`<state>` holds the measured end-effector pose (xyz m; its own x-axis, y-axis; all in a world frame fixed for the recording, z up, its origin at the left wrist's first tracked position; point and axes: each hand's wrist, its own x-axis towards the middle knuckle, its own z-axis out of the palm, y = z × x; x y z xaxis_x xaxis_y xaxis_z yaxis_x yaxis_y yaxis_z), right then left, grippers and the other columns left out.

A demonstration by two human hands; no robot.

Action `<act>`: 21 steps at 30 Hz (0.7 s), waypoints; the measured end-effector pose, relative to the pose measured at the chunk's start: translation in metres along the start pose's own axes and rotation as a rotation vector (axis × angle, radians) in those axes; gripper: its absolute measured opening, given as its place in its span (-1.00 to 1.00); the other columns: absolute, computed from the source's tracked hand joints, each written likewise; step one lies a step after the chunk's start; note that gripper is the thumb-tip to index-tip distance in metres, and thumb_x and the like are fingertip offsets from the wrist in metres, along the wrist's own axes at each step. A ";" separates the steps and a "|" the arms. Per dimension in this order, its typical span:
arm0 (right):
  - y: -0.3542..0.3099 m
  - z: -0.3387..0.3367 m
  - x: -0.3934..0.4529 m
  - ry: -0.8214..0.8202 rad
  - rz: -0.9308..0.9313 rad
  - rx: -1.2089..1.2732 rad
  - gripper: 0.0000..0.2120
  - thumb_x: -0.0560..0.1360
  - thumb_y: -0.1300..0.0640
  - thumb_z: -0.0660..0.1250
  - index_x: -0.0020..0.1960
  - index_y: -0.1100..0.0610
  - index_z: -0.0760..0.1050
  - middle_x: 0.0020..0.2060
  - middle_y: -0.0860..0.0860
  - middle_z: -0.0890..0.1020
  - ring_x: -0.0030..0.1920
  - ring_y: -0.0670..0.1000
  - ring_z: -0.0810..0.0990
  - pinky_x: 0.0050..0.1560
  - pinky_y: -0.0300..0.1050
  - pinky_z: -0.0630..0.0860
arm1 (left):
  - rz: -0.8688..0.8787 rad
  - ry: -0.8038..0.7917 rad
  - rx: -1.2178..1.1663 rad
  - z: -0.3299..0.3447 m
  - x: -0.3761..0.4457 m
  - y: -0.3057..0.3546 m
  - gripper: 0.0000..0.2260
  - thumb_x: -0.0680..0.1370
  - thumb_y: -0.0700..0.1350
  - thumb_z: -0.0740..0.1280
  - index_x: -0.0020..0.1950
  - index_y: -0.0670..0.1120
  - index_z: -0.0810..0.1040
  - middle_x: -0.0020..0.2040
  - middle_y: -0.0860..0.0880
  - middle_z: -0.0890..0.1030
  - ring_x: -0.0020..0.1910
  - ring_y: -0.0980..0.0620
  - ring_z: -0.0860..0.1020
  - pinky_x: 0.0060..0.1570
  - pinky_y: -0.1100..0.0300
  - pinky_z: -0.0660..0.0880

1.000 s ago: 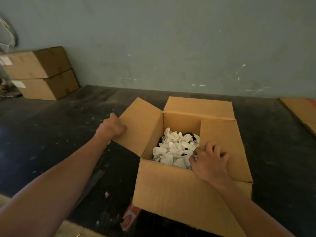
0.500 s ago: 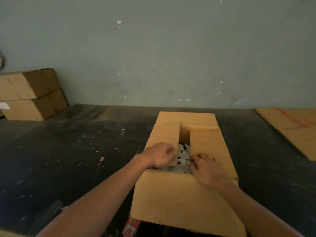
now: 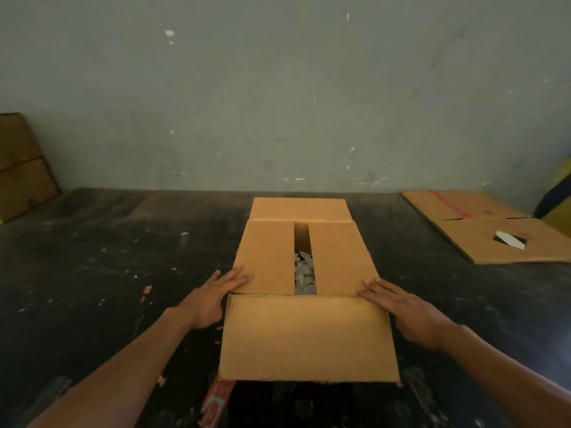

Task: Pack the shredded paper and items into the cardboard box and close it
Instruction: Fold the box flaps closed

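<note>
The cardboard box [image 3: 268, 257] sits on the dark table in front of me. Its left and right flaps lie folded flat over the top, with a narrow gap between them. White shredded paper [image 3: 304, 270] shows through that gap. The near flap [image 3: 309, 338] and the far flap [image 3: 301, 208] stand out open. My left hand [image 3: 213, 296] rests flat, fingers spread, at the box's near left corner, fingertips on the left flap. My right hand [image 3: 404, 307] lies flat at the near right corner, fingertips touching the right flap.
A flattened cardboard sheet [image 3: 491, 227] with a cut-out hole lies at the back right. Two stacked closed boxes [image 3: 21, 168] stand at the far left against the wall. A red and white packet [image 3: 216, 403] lies under the near flap's left corner.
Both side flaps have been folded down flat over the shredded paper. My hands have slid outward from the middle to the box's near corners. The view has tilted up.
</note>
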<state>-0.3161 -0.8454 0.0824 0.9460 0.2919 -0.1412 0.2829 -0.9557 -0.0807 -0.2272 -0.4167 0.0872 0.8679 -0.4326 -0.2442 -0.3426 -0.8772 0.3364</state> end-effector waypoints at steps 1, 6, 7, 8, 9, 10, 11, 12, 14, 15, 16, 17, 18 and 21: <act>0.001 0.003 0.000 0.004 -0.003 -0.005 -0.14 0.54 0.26 0.25 0.49 -0.34 -0.20 0.53 -0.28 -0.15 0.53 -0.17 -0.22 0.53 0.08 0.12 | 0.005 0.007 0.001 0.002 0.000 -0.002 -0.20 0.56 -0.32 0.20 0.49 0.41 -0.09 0.58 0.24 -0.20 0.58 -0.08 -0.21 0.48 -0.35 -0.05; 0.010 -0.003 -0.002 -0.023 -0.038 0.135 -0.23 0.56 0.21 0.25 0.49 -0.35 -0.09 0.53 -0.30 -0.09 0.53 -0.20 -0.21 0.54 0.08 0.06 | 0.051 0.000 -0.040 -0.001 0.000 -0.004 -0.26 0.58 -0.18 0.29 0.49 0.40 -0.05 0.56 0.26 -0.16 0.58 -0.04 -0.16 0.50 -0.30 -0.09; 0.012 -0.006 -0.003 -0.036 -0.042 0.189 -0.25 0.56 0.21 0.24 0.48 -0.36 -0.05 0.53 -0.31 -0.07 0.52 -0.21 -0.20 0.54 0.08 0.02 | 0.060 -0.001 -0.063 -0.003 0.000 -0.007 -0.29 0.59 -0.15 0.30 0.49 0.39 -0.02 0.56 0.26 -0.13 0.58 -0.04 -0.14 0.51 -0.26 -0.11; 0.013 -0.008 -0.004 -0.054 -0.034 0.250 -0.29 0.57 0.21 0.23 0.48 -0.36 0.00 0.52 -0.31 -0.03 0.52 -0.21 -0.18 0.55 0.07 -0.02 | 0.064 -0.002 -0.088 -0.005 0.001 -0.010 -0.32 0.59 -0.13 0.31 0.50 0.37 0.01 0.57 0.25 -0.10 0.58 -0.04 -0.12 0.51 -0.22 -0.13; 0.012 -0.012 -0.004 -0.072 -0.018 0.314 -0.34 0.57 0.20 0.23 0.47 -0.34 0.06 0.51 -0.30 0.02 0.52 -0.20 -0.14 0.55 0.06 -0.04 | 0.070 -0.002 -0.127 -0.006 0.001 -0.014 -0.35 0.59 -0.12 0.31 0.50 0.35 0.06 0.57 0.23 -0.07 0.58 -0.04 -0.10 0.51 -0.20 -0.14; 0.010 -0.014 -0.003 -0.080 0.006 0.392 -0.41 0.57 0.17 0.25 0.45 -0.30 0.15 0.49 -0.28 0.09 0.52 -0.17 -0.07 0.54 0.05 -0.02 | 0.074 -0.002 -0.181 -0.008 0.000 -0.015 -0.38 0.59 -0.09 0.32 0.50 0.33 0.11 0.58 0.21 -0.01 0.58 -0.05 -0.07 0.52 -0.18 -0.12; 0.008 -0.016 -0.002 -0.068 0.036 0.502 -0.50 0.58 0.13 0.26 0.42 -0.25 0.25 0.47 -0.24 0.20 0.52 -0.13 0.06 0.53 0.06 0.06 | 0.067 -0.004 -0.260 -0.009 0.000 -0.015 -0.43 0.58 -0.05 0.33 0.50 0.30 0.17 0.59 0.17 0.08 0.58 -0.05 0.01 0.53 -0.17 -0.05; 0.004 -0.018 0.000 -0.031 0.077 0.649 -0.61 0.58 0.09 0.26 0.36 -0.19 0.36 0.42 -0.20 0.34 0.47 -0.10 0.24 0.50 0.08 0.17 | 0.052 0.001 -0.365 -0.010 -0.001 -0.013 -0.47 0.57 0.00 0.35 0.48 0.25 0.25 0.55 0.12 0.22 0.55 -0.05 0.13 0.52 -0.16 0.07; -0.003 -0.020 0.004 0.079 0.168 0.941 -0.75 0.59 -0.01 0.23 0.25 -0.08 0.48 0.23 -0.11 0.58 0.29 -0.07 0.51 0.40 0.13 0.35 | 0.010 0.052 -0.555 -0.008 -0.001 -0.007 -0.54 0.51 0.08 0.38 0.39 0.15 0.38 0.36 0.07 0.47 0.42 -0.02 0.38 0.43 -0.11 0.31; -0.006 -0.020 0.007 0.136 0.209 1.026 -0.73 0.58 -0.05 0.23 0.25 -0.05 0.48 0.19 -0.08 0.60 0.26 -0.04 0.54 0.37 0.13 0.38 | -0.005 0.100 -0.615 -0.007 0.000 -0.005 -0.50 0.48 0.13 0.40 0.38 0.13 0.38 0.31 0.08 0.50 0.38 0.00 0.43 0.38 -0.09 0.37; -0.008 -0.020 0.011 0.190 0.249 1.070 -0.67 0.56 -0.07 0.24 0.30 -0.03 0.44 0.22 -0.05 0.58 0.26 -0.01 0.53 0.34 0.12 0.41 | -0.017 0.150 -0.664 -0.006 0.002 -0.003 -0.39 0.44 0.20 0.42 0.44 0.14 0.33 0.32 0.09 0.50 0.37 0.00 0.43 0.36 -0.10 0.39; -0.008 -0.020 0.016 0.241 0.283 1.086 -0.57 0.55 -0.08 0.26 0.38 -0.01 0.37 0.27 -0.03 0.54 0.27 0.02 0.52 0.29 0.10 0.44 | -0.034 0.194 -0.718 -0.005 0.006 -0.003 -0.25 0.40 0.26 0.44 0.51 0.14 0.22 0.36 0.08 0.47 0.39 -0.02 0.42 0.36 -0.13 0.38; -0.007 -0.019 0.022 0.283 0.314 1.088 -0.48 0.53 -0.08 0.29 0.44 0.00 0.27 0.31 -0.01 0.50 0.27 0.04 0.50 0.24 0.09 0.47 | -0.061 0.230 -0.752 -0.004 0.009 -0.002 -0.14 0.39 0.27 0.44 0.57 0.14 0.08 0.40 0.06 0.44 0.40 -0.04 0.40 0.37 -0.17 0.36; -0.001 -0.018 0.040 0.320 0.413 1.088 -0.27 0.49 -0.07 0.37 0.53 -0.10 0.06 0.37 0.05 0.40 0.33 0.14 0.44 0.24 0.20 0.47 | -0.151 0.305 -0.798 -0.006 0.022 0.006 -0.06 0.49 0.06 0.43 0.59 0.11 -0.23 0.45 -0.06 0.36 0.41 -0.14 0.38 0.37 -0.21 0.33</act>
<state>-0.2757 -0.8333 0.0946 0.9736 -0.1976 -0.1139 -0.1860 -0.3991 -0.8978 -0.2078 -0.4305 0.0890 0.9814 -0.1484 -0.1215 0.0396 -0.4630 0.8855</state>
